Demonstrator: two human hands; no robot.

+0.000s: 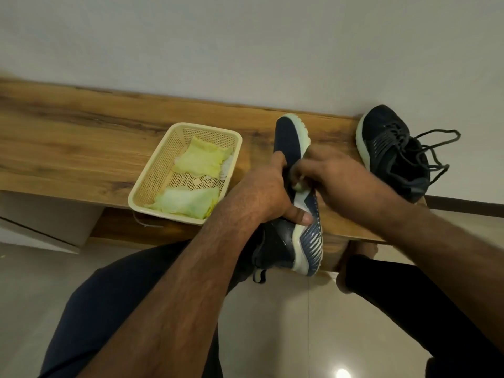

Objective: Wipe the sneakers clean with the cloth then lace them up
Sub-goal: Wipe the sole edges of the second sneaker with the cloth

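1. On the wooden bench point(81, 137) against the pale wall, head view: a cream perforated basket point(152, 184) sits left of centre, near the front edge, holding two crumpled yellow-green cloths point(200, 162), one toward the back and one toward the front.
2. Right of the basket, the near sneaker point(290, 137), dark navy with a pale sole, lies tipped on its side. Its toe points toward the wall and its heel overhangs the bench's front edge above the person's lap.
3. The left hand point(261, 197) grips this sneaker at mid-length, fingers curled over the upper and thumb pressed on the white side panel.
4. The right hand point(335, 178) is at the sole edge just beside the left hand, fingers curled. A small pale scrap point(298, 185) shows beneath them, seemingly a cloth pinched against the sole; motion blur prevents certainty.
5. The second sneaker point(392, 154) stands upright at the far right end of the bench, well apart from the basket, with its dark laces point(439, 148) loose and trailing to the right.
6. Obstructions: both forearms cross the foreground and hide the middle of the held sneaker and the bench behind it.
7. A thin light strand point(141, 221) hangs below the basket's front corner; its nature cannot be made out.
8. Dark trouser legs point(109, 309) fill the lower foreground over a tiled floor point(286, 323).
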